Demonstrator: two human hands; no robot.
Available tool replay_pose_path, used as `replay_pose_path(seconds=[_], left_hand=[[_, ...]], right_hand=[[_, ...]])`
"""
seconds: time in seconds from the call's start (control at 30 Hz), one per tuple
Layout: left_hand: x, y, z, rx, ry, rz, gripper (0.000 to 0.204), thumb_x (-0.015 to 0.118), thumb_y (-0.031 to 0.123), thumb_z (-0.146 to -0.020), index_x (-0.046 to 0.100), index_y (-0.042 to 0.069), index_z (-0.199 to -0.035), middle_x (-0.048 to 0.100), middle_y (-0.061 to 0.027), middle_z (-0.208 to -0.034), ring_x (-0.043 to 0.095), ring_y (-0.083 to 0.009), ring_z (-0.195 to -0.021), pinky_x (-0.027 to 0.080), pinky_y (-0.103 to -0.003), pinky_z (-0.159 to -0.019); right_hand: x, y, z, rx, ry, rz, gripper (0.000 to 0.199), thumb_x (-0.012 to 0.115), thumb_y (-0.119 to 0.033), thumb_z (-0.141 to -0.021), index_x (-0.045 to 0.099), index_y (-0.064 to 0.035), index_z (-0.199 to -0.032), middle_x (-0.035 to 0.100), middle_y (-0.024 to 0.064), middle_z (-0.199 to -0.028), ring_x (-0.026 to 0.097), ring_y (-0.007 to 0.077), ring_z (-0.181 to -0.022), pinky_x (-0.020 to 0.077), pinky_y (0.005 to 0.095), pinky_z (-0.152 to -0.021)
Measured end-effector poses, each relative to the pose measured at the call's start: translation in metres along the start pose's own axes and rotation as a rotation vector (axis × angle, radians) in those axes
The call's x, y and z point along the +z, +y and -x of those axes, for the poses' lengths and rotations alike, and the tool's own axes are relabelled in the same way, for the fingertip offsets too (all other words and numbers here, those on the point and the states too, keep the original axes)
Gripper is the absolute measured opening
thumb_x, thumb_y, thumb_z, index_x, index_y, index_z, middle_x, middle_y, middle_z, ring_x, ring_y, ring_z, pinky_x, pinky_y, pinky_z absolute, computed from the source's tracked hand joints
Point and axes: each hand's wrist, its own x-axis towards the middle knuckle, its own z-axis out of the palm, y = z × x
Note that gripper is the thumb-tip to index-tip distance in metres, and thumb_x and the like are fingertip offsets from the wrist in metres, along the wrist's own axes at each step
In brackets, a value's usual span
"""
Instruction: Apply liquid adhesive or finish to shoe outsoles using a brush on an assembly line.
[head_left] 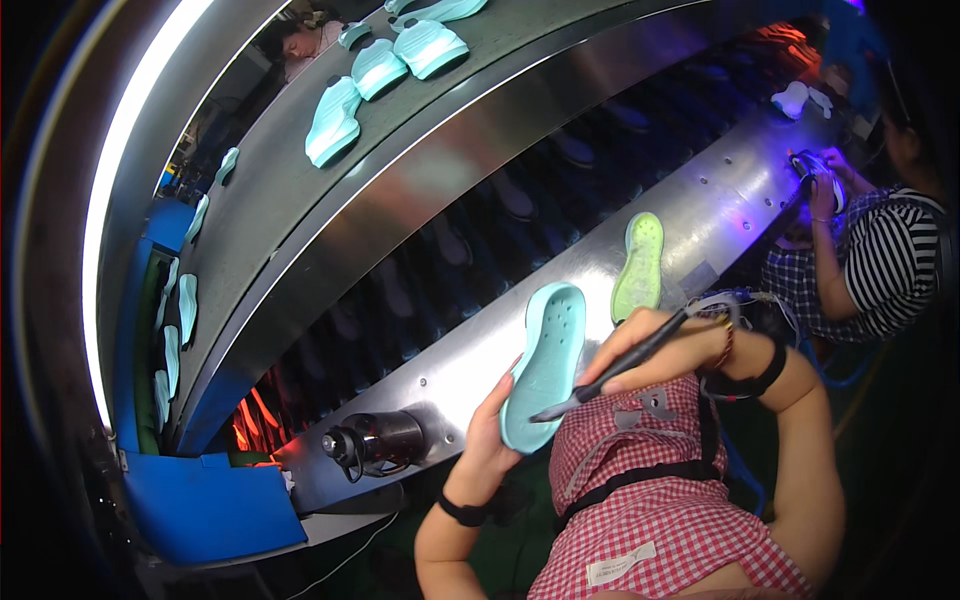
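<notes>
We find the left hand (pixel 488 432) clamped on a pale blue sole (pixel 545 362), its grip closed around the lower end, thumb on the near edge. The sole stands tilted, toe pointing toward 1 o'clock, its flat perforated face turned to us, held just over the near edge of the steel worktop (pixel 720 195). The right hand (pixel 655 352) is closed around a dark brush (pixel 612 370), pen fashion; the handle runs up toward 2 o'clock and the tip touches the sole's lower right edge. A black band sits on each wrist.

At 1 o'clock from the blue sole, a green sole (pixel 640 265) lies flat on the worktop, apart from both hands. At 8 o'clock from the left hand, a black motor-like device (pixel 375 440) is fixed at the worktop edge, with a blue bin (pixel 210 505) further out at 8 o'clock.

Above the worktop, more pale blue soles (pixel 380 70) lie in a row on the upper belt (pixel 280 190). At 2 o'clock, a second person (pixel 880 260) in a striped top holds an item under violet light; their hands are well apart from ours.
</notes>
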Motion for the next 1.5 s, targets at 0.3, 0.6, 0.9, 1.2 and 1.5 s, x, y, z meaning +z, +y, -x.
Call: replay_pose_path(seconds=[0.3, 0.6, 0.9, 1.2, 1.5], left_hand=[[0.002, -0.018, -0.02, -0.069, -0.003, 0.299, 0.05, 0.036, 0.036, -0.089, 0.035, 0.001, -0.126, 0.045, -0.0208, -0.122, 0.048, -0.0381, -0.108, 0.038, -0.057, -0.089], [-0.015, -0.02, -0.034, 0.115, 0.298, 0.339, 0.046, 0.028, 0.035, -0.09, 0.038, 0.005, -0.123, 0.043, -0.017, -0.121, 0.045, -0.0356, -0.109, 0.038, -0.057, -0.088], [-0.015, -0.021, -0.053, 0.203, 0.345, 0.426, 0.044, 0.026, 0.033, -0.09, 0.039, 0.004, -0.121, 0.044, -0.0173, -0.119, 0.046, -0.0359, -0.106, 0.039, -0.058, -0.086], [-0.007, -0.025, -0.063, 0.219, 0.368, 0.346, 0.047, 0.026, 0.036, -0.09, 0.039, 0.005, -0.122, 0.045, -0.0165, -0.119, 0.047, -0.0333, -0.106, 0.04, -0.052, -0.087], [-0.006, -0.028, -0.067, 0.23, 0.362, 0.292, 0.046, 0.027, 0.036, -0.09, 0.04, 0.006, -0.123, 0.044, -0.0143, -0.122, 0.045, -0.0324, -0.11, 0.037, -0.054, -0.089]], right_hand=[[-0.017, 0.077, -0.029, -0.016, 0.756, -0.006, 0.018, 0.062, -0.009, -0.078, 0.063, 0.0022, -0.092, 0.064, 0.0097, -0.076, 0.06, 0.0116, -0.062, 0.0481, 0.0223, -0.057], [0.014, 0.07, -0.006, 0.019, 0.524, -0.31, 0.016, 0.058, -0.009, -0.081, 0.064, -0.0009, -0.094, 0.061, 0.002, -0.07, 0.047, 0.0025, -0.046, 0.0388, 0.0154, -0.043], [0.052, 0.076, 0.0, -0.331, 0.862, 1.16, 0.029, 0.056, -0.008, -0.076, 0.062, -0.0166, -0.103, 0.052, 0.0044, -0.117, 0.037, 0.0205, -0.108, 0.03, 0.0337, -0.09], [0.075, 0.1, -0.027, -0.367, 0.825, 1.473, 0.031, 0.051, -0.02, -0.08, 0.058, -0.0309, -0.109, 0.039, 0.0001, -0.134, 0.022, 0.021, -0.124, 0.0133, 0.0393, -0.101], [0.059, 0.089, -0.022, -0.211, 0.841, 1.447, 0.023, 0.053, -0.017, -0.076, 0.063, -0.0245, -0.095, 0.046, 0.0022, -0.128, 0.03, 0.0239, -0.116, 0.0207, 0.0405, -0.097]])
